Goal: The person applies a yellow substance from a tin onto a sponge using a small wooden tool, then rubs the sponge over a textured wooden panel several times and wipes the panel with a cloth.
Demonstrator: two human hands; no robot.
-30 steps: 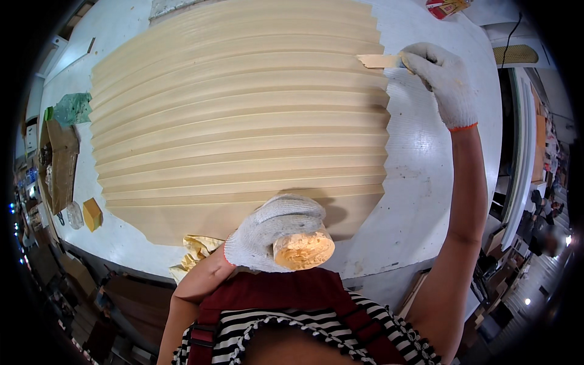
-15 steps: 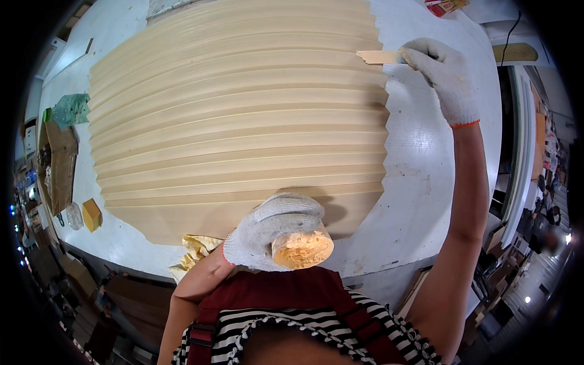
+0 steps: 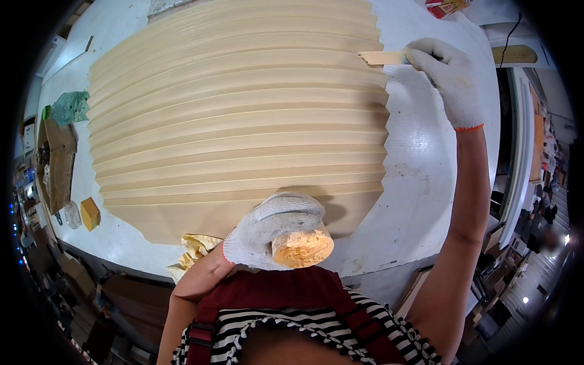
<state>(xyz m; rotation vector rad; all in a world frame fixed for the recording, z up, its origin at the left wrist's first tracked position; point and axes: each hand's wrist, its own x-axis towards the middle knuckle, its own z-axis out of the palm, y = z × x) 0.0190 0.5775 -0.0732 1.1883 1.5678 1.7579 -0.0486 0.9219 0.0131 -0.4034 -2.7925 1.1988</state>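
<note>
Little has shifted — the right hand (image 3: 447, 76) still pinches the wooden spatula (image 3: 382, 58) at the fluted panel's (image 3: 237, 128) edge, the left hand (image 3: 274, 228) still cups the putty tub (image 3: 302, 248) — keep strokes along the grooves.

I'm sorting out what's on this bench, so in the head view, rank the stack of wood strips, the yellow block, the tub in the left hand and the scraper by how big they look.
1. Stack of wood strips, by far.
2. Tub, though it sits nearest the camera, which inflates it.
3. Scraper and yellow block look about alike; not ranked, since the right hand hides part of the scraper.
</note>
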